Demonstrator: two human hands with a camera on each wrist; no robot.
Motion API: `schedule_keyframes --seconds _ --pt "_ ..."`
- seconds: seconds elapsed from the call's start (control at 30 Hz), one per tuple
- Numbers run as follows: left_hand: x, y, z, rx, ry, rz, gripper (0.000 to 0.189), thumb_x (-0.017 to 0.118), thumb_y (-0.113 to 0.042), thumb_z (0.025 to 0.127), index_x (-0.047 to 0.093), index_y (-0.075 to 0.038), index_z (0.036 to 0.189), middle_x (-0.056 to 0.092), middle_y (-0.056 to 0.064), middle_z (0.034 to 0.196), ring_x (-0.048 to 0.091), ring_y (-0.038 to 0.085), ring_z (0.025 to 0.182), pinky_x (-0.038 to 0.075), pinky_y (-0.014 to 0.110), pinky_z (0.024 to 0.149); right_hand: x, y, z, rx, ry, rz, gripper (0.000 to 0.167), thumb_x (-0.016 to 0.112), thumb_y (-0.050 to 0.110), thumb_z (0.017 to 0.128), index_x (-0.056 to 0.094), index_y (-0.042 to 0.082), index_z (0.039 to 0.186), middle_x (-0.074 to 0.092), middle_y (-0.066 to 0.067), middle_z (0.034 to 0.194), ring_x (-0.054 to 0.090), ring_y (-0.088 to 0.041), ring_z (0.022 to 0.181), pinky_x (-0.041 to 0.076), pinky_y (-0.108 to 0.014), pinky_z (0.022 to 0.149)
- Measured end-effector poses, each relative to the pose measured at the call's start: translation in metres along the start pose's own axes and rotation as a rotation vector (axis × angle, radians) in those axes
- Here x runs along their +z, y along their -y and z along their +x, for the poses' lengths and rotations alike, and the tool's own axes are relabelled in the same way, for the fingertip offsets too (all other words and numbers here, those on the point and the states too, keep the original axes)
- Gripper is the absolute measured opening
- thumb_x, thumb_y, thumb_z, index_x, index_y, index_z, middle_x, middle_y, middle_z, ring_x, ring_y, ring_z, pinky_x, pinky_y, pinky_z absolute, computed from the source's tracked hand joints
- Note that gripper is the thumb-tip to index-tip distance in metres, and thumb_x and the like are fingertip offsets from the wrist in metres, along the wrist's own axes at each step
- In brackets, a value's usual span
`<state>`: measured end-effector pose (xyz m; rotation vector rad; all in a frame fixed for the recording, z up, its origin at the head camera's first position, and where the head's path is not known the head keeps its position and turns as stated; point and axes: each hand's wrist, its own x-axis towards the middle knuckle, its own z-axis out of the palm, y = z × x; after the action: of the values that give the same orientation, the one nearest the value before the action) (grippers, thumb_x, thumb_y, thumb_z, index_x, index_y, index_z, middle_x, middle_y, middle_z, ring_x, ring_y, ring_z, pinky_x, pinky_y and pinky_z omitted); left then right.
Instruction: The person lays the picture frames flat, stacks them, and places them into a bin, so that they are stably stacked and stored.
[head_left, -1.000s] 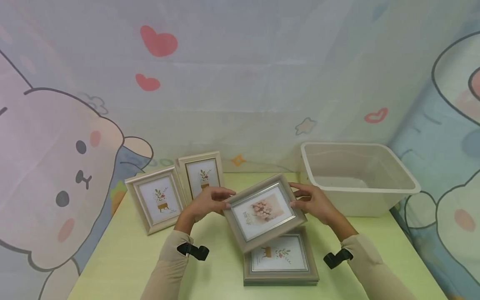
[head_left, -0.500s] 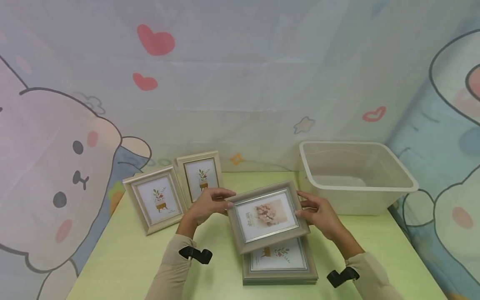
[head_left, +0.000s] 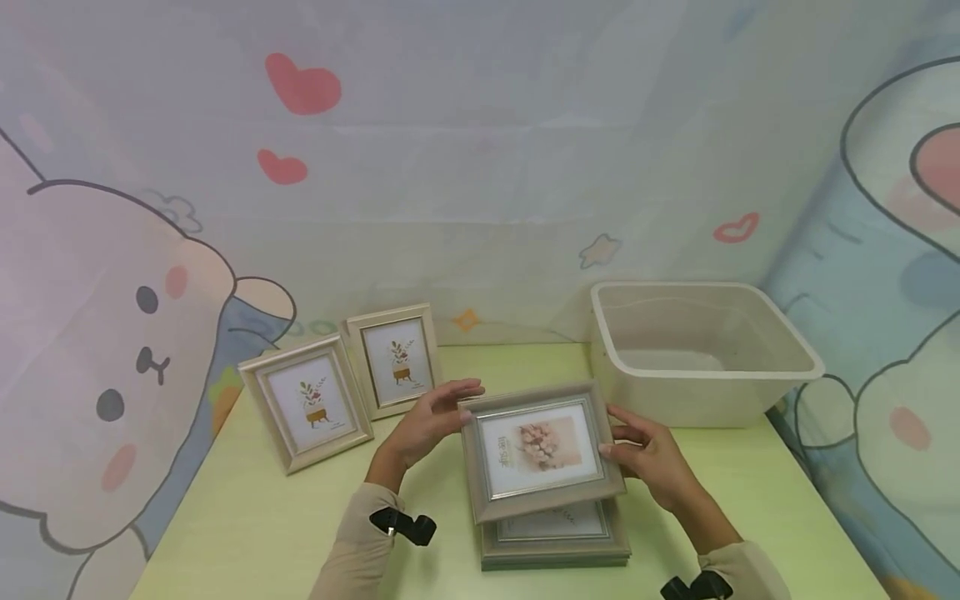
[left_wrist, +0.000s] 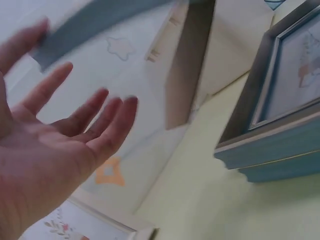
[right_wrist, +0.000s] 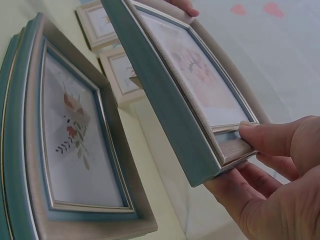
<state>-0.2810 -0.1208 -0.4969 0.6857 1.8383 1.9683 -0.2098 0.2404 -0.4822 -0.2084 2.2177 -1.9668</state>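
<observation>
My right hand [head_left: 656,462] pinches the right edge of a picture frame [head_left: 536,450] showing pink flowers, thumb on its front and fingers beneath. That frame tilts over a stack of picture frames [head_left: 555,550], apart from it in the right wrist view. At the held frame's left side is my left hand [head_left: 423,425], its thumb at the edge. The left wrist view shows this hand's fingers [left_wrist: 92,112] spread and loosely bent, away from the blue-green side of the frame. Part of the stack's top picture, a potted plant, is covered in the head view.
Two cream picture frames stand at the back left, one [head_left: 273,433] leaning in front and one [head_left: 427,333] behind. A white plastic bin [head_left: 712,400] sits at the back right of the yellow-green table [head_left: 225,533], against a printed cloth backdrop [head_left: 465,167].
The flower-picture frame has come down and turned straighter over the stack, covering more of it. My right hand moved down with it. My left hand's fingers have come away from it.
</observation>
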Motion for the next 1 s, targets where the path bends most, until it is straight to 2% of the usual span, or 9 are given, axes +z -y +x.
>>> schedule_keyframes --seconds 0.13,0.17,0.27,0.4,0.47,0.53,0.7,0.83,1.0 --pt "-0.001 0.010 -0.002 -0.031 0.099 -0.118 0.071 0.059 -0.027 0.100 0.023 -0.004 0.157 0.010 0.023 0.166 0.002 0.039 0.154 0.011 0.064 0.120 0.003 0.001 -0.004 -0.014 0.018 0.021 0.075 0.067 0.002 0.092 0.027 -0.004 0.155 0.060 -0.034 0.125 0.073 -0.014 0.091 0.061 -0.038 0.077" --pt "-0.001 0.011 -0.002 -0.045 0.112 -0.133 0.074 0.060 -0.034 0.099 0.022 -0.007 0.158 0.010 0.022 0.165 0.002 0.041 0.153 0.009 0.065 0.120 0.003 0.001 -0.005 -0.016 0.020 0.024 0.074 0.067 0.002 0.092 0.027 -0.004 0.155 0.060 -0.033 0.125 0.073 -0.014 0.091 0.061 -0.038 0.077" --pt "0.000 0.013 -0.004 -0.076 0.129 -0.131 0.087 0.061 -0.056 0.094 0.024 -0.011 0.159 0.021 0.018 0.162 0.019 0.036 0.150 0.016 0.062 0.121 0.005 0.003 -0.007 -0.026 0.025 0.034 0.074 0.066 0.001 0.093 0.027 -0.004 0.155 0.062 -0.031 0.123 0.073 -0.013 0.090 0.062 -0.037 0.076" --pt "0.001 0.012 -0.006 -0.084 0.124 -0.137 0.091 0.059 -0.064 0.091 0.030 -0.007 0.156 0.049 0.003 0.145 0.048 0.017 0.133 0.036 0.042 0.114 0.007 0.004 -0.007 -0.037 0.026 0.034 0.073 0.065 0.001 0.093 0.026 -0.004 0.155 0.062 -0.029 0.123 0.073 -0.012 0.090 0.061 -0.036 0.076" --pt "0.001 0.009 -0.008 -0.079 0.102 -0.154 0.082 0.060 -0.055 0.094 0.033 -0.005 0.154 0.053 -0.004 0.137 0.053 0.010 0.124 0.043 0.035 0.107 0.008 0.005 -0.007 -0.039 0.019 0.030 0.072 0.065 0.001 0.093 0.028 -0.004 0.154 0.061 -0.030 0.124 0.073 -0.012 0.090 0.061 -0.035 0.075" --pt "0.001 0.006 -0.010 -0.079 0.024 -0.186 0.069 0.066 -0.038 0.096 0.040 -0.004 0.150 0.057 -0.004 0.124 0.058 0.009 0.111 0.050 0.032 0.096 0.009 0.005 -0.007 -0.036 0.000 0.024 0.071 0.066 0.001 0.093 0.029 -0.004 0.154 0.060 -0.032 0.125 0.072 -0.012 0.090 0.061 -0.036 0.075" --pt "0.001 -0.002 -0.010 -0.060 -0.143 -0.094 0.049 0.069 -0.001 0.089 0.053 0.006 0.135 0.063 -0.001 0.100 0.067 0.012 0.085 0.060 0.034 0.080 0.008 0.002 -0.008 0.007 -0.035 0.007 0.072 0.066 0.000 0.092 0.030 -0.003 0.154 0.059 -0.035 0.127 0.073 -0.012 0.089 0.062 -0.036 0.075" --pt "0.003 -0.003 -0.010 -0.062 -0.162 -0.030 0.043 0.068 0.003 0.088 0.055 0.012 0.128 0.064 -0.002 0.096 0.069 0.012 0.083 0.061 0.037 0.080 0.008 -0.002 -0.010 0.041 -0.036 0.015 0.073 0.067 0.001 0.092 0.029 -0.004 0.154 0.059 -0.033 0.127 0.073 -0.013 0.088 0.062 -0.036 0.075" --pt "0.007 -0.001 -0.011 -0.108 -0.200 -0.090 0.044 0.071 0.002 0.087 0.058 0.012 0.127 0.066 -0.002 0.093 0.069 0.012 0.078 0.061 0.036 0.077 0.008 -0.005 -0.014 0.091 -0.040 0.002 0.075 0.069 0.006 0.092 0.029 -0.003 0.154 0.064 -0.023 0.122 0.071 -0.011 0.085 0.061 -0.033 0.072"
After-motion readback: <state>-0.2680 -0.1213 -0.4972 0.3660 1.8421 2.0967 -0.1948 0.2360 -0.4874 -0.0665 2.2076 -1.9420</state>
